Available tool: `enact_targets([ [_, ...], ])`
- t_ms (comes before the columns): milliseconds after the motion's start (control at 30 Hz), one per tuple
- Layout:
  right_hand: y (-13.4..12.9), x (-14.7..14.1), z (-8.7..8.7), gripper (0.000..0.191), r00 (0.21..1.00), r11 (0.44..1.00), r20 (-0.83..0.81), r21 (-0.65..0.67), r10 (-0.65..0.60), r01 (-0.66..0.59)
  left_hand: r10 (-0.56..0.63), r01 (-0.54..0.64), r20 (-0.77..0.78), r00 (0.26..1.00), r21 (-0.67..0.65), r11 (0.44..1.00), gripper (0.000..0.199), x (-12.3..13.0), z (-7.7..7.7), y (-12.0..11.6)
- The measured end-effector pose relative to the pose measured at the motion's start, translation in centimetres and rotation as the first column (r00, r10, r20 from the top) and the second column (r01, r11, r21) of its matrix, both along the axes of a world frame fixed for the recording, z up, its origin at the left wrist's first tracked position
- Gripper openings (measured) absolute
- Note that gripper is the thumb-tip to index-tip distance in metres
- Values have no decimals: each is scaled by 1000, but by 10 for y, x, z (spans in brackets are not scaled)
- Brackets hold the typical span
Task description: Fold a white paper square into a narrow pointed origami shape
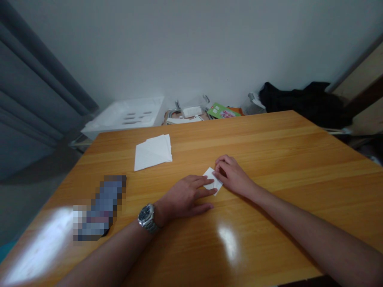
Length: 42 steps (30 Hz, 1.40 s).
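A small square of folded white paper [217,185] lies on the wooden table between my two hands, one corner pointing towards me. My left hand [188,196], with a metal watch on its wrist, rests flat with its fingers spread, and two fingertips press on the paper. At the paper's right edge, my right hand [231,174] is curled with thumb and fingers drawn together on the edge. The left fingers cover part of the paper.
Several white paper sheets [153,152] lie stacked at the back left of the table [269,147]. A pixelated phone-like object [103,209] is on the left. Beyond the far edge are a white tray [134,109], a green booklet [222,111] and black cloth [302,103].
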State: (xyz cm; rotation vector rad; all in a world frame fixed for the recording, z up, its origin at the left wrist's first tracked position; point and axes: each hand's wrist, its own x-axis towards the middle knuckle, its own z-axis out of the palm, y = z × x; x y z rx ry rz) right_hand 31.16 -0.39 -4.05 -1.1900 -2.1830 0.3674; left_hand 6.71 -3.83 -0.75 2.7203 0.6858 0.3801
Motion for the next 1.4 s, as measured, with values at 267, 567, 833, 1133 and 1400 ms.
enact_targets([
  [267, 0, 0, 1, 10, 1000, 1000, -5, -10, 1, -1, 14, -14, 33, 999, 0, 1000, 42, 1, 3, -2],
  [567, 0, -1, 1, 8, 1000, 1000, 13, -8, 6, -6, 12, -12, 16, 1000, -6, 1000, 41, 3, -1, -1],
  [833, 0, -2, 1, 10, 1000, 1000, 0, -5, 2, -2, 17, -17, 13, 1000, -3, 1000, 39, 2, -1, -1],
  [1133, -1, 0, 1, 8, 1000, 1000, 3, -11, 4, -4, -54, 54, 22, 998, -10, 998, 34, -3, 8, 0],
  [1400, -1, -2, 0, 11, 1000, 1000, 7, -5, -7, 7, -72, 72, -10, 997, -17, 997, 37, -2, 9, 1],
])
